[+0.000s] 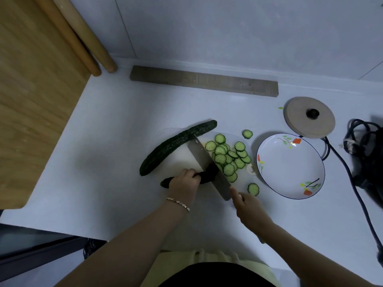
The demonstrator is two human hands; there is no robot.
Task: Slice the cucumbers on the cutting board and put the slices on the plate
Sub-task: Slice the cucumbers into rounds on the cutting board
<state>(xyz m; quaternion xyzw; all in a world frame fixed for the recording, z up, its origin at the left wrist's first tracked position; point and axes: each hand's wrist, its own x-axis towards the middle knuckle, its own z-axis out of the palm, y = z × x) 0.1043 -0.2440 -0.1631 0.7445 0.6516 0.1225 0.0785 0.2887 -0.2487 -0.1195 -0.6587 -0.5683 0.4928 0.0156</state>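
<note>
While the left grip (184,183) holds the short cucumber (206,176) on the cutting board (178,160) | right grip (248,206) holds knife (204,160), blade across it | slices (226,160) heaped right of blade | plate (290,168) just beside board

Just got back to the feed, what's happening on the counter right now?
A person is mid-slice: the left hand grips a partly cut cucumber on the cutting board, the right hand holds the knife. Slices lie piled on the board; the plate holds none. A second cucumber waits whole.
</note>
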